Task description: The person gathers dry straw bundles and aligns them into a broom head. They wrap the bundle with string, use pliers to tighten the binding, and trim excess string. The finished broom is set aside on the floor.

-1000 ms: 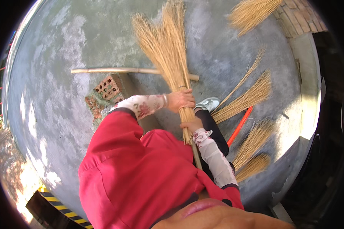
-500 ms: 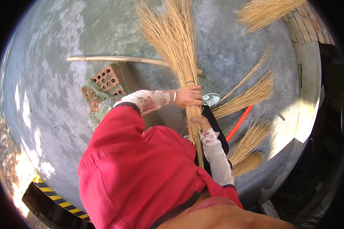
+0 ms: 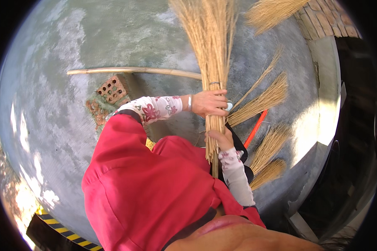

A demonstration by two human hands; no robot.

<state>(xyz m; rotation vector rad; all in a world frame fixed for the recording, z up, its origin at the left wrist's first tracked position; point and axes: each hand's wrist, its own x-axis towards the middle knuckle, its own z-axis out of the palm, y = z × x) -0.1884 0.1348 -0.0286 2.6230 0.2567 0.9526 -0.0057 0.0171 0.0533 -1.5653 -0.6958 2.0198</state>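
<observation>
A large straw broom stands out in front of me, its bristles fanning toward the far edge and its stalk ends and handle pointing at my body. My left hand is wrapped round the bound stalks, just below a thin wire tie. Lower down, my right hand grips the same bundle near the cut stalk ends, its fingers partly hidden behind the straw. The handle shows below the bundle, close to my red top.
Several straw bundles lie at right, near an orange-red rod. Another straw bundle lies far right. A long pole crosses the concrete floor behind a holed brick. A low concrete ledge borders the right side.
The broom has swung from leaning left to nearly straight ahead, its bristles shifting right in view. Both hands keep their hold. The whole scene has shifted slightly as my head moved.
</observation>
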